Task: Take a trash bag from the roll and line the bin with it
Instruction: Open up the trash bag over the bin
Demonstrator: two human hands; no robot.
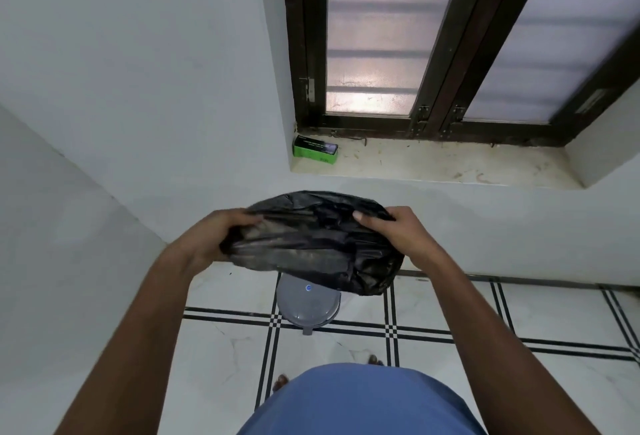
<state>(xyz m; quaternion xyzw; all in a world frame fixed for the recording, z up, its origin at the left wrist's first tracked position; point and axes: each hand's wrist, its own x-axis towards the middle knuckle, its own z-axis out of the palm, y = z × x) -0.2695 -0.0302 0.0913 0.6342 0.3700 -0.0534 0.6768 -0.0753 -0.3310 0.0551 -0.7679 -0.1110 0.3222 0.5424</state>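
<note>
Head view, looking down. The left hand (216,237) grips the left end of a black trash bag (311,244), fingers curled closed around the bunched plastic with the fingertips tucked into its folds. The right hand (398,232) pinches the right end, thumb on top and the other fingers wrapped under, also closed on the film. The bag is held in the air between both hands, crumpled and only partly spread; its long axis runs left to right, roughly level, with its lower right corner sagging. Directly below it stands a grey bin (308,306) on the tiled floor (450,310), its far side hidden by the bag. The bin sits near the white wall (138,123), with open floor to its left and right. A green box (315,150) rests on the window sill (450,164), well apart from the hands.
</note>
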